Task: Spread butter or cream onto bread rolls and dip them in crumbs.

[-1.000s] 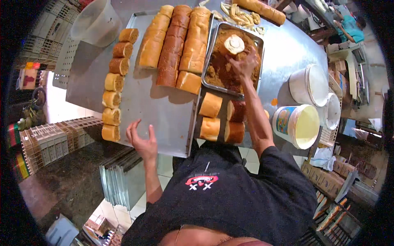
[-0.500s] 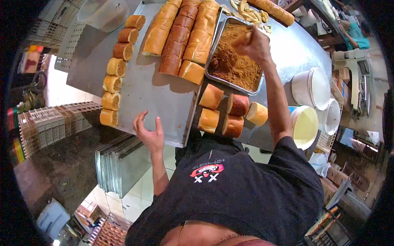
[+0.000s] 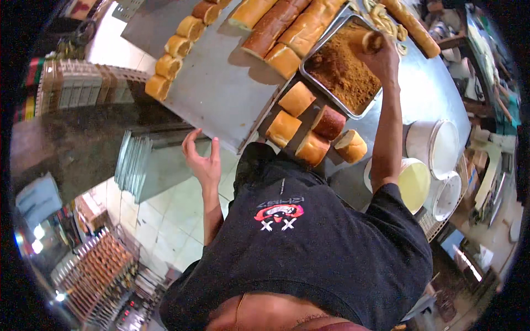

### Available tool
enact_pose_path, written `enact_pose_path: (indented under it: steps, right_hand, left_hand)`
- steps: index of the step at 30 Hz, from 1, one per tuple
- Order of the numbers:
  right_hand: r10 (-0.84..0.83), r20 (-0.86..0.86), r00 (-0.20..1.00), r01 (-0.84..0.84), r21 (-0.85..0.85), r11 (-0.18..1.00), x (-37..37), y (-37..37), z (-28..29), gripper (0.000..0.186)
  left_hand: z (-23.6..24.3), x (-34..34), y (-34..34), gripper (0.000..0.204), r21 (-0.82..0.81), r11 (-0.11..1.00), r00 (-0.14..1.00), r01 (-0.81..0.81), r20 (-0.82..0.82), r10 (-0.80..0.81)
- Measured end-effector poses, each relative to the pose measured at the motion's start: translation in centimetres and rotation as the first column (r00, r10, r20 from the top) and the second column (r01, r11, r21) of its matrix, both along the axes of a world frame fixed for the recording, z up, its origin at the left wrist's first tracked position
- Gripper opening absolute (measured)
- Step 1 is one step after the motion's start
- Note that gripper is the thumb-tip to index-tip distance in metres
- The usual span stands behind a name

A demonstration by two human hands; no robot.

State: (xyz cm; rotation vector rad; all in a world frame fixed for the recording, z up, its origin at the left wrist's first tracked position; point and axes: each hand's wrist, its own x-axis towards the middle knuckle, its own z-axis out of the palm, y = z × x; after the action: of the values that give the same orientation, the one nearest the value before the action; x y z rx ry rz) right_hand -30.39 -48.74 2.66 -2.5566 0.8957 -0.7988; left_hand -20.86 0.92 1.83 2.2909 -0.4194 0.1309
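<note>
My right hand point(image 3: 385, 62) grips a short piece of bread roll point(image 3: 373, 41) over a metal tray point(image 3: 358, 116) of brown crumbs point(image 3: 339, 69). Brown coating shows on the end of that piece. My left hand point(image 3: 204, 160) is empty, fingers apart, by the near edge of a large flat baking tray point(image 3: 215, 83). Along this tray's left side runs a row of cut bread pieces point(image 3: 178, 47) with brown-coated ends. Long loaves point(image 3: 276, 27), golden and dark brown, lie at its right side. Several cut bread pieces point(image 3: 298, 99) stand below the crumb tray.
Pale bread strips point(image 3: 381, 19) and a long loaf point(image 3: 414, 27) lie beyond the crumb tray. White buckets point(image 3: 433, 146) and one yellowish inside point(image 3: 415, 185) stand at the right. Upright metal sheets point(image 3: 132, 165) and a loaded rack point(image 3: 99, 270) are at the left.
The view has turned, so the table sits higher and further right. In my right hand the bread piece has tipped, its coated end now showing. My left hand stays open and empty.
</note>
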Motion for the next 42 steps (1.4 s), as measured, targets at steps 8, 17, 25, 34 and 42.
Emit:
enact_pose_path:
  steps: [8, 17, 25, 34, 42]
  right_hand:
    - [0.048, -0.265, 0.963, -0.051, -0.004, 0.999, 0.3, -4.1, -6.2, 0.069]
    - [0.599, 0.299, 0.743, -0.669, 0.308, 0.676, 16.4, 25.2, -1.6, 0.067]
    - [0.373, 0.421, 0.827, -0.538, 0.4, 0.742, 29.0, 43.7, -11.7, 0.079]
    - [0.328, 0.387, 0.861, -0.505, 0.582, 0.638, 27.4, 41.5, -11.0, 0.072]
    - [0.267, -0.391, 0.881, -0.198, 0.208, 0.958, 2.4, 29.5, -2.4, 0.079]
  left_hand:
    - [0.7, -3.9, 3.6, 0.039, -0.058, 0.984, 0.985, -0.171, -0.045, 0.168]
    - [0.4, -0.6, 7.0, 0.041, -0.168, 0.938, 0.946, -0.303, -0.172, 0.274]
    - [1.2, 0.8, 13.4, 0.043, -0.146, 0.908, 0.909, -0.392, -0.211, 0.359]
    - [0.9, 4.7, 14.5, 0.044, -0.139, 0.911, 0.893, -0.387, -0.303, 0.333]
    - [-1.0, 6.3, 9.0, 0.042, -0.153, 0.97, 0.929, -0.187, -0.349, 0.124]
